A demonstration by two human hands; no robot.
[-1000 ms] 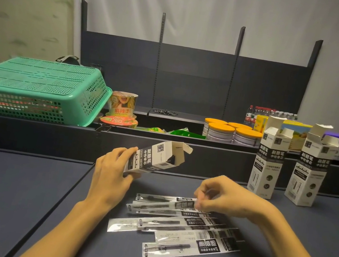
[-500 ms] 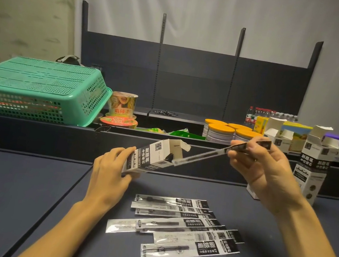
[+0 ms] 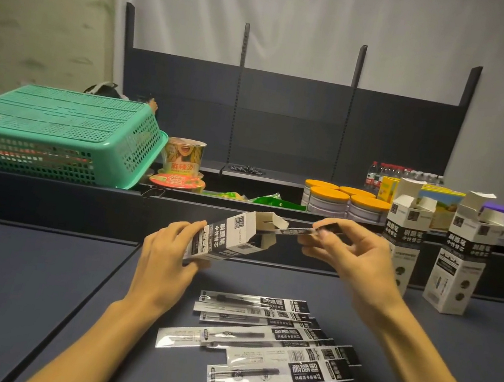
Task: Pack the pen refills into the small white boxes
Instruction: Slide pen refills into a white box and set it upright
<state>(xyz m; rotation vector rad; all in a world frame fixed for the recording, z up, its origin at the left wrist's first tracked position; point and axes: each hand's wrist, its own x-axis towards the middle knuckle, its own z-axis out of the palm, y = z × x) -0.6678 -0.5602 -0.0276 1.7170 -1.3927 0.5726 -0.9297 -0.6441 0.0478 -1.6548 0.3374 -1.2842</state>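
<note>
While the refill's only part-way in, a few things to flag — all positions relative to the box in my left hand.

Left hand (image 3: 166, 263): I grip the white box (image 3: 231, 236) round its closed end, fingers and thumb curled on it, box tilted with the open mouth up and toward my right.
Right hand (image 3: 354, 257): I pinch the tail of one packaged refill (image 3: 300, 231) between thumb and fingertips; other fingers loosely curled.
Refill: lead end sits at or just inside the box mouth, rest sticks out to the right. How deep it is, I can't tell.
Loose refills (image 3: 259, 337): fanned pile on the table (image 3: 18, 303), below the box, nearer to me.
Other boxes (image 3: 405, 241): two stand upright, flaps open, right of the box and further back.

Risk, flap: the open tuck flap (image 3: 269, 245) hangs across the lower mouth; my guess is the flat sleeve could catch on it and buckle.
Risk, sleeve: it's thin and floppy, and I'm pushing from the far end, so it may bend rather than slide.
Risk, grip: my hold is only on the closed end; a hard push could twist the box.

Change vs half a second back: my right hand is closer to the box and lower; much less refill shows outside the mouth. Box is held about the same. Pile hasn't moved.
</note>
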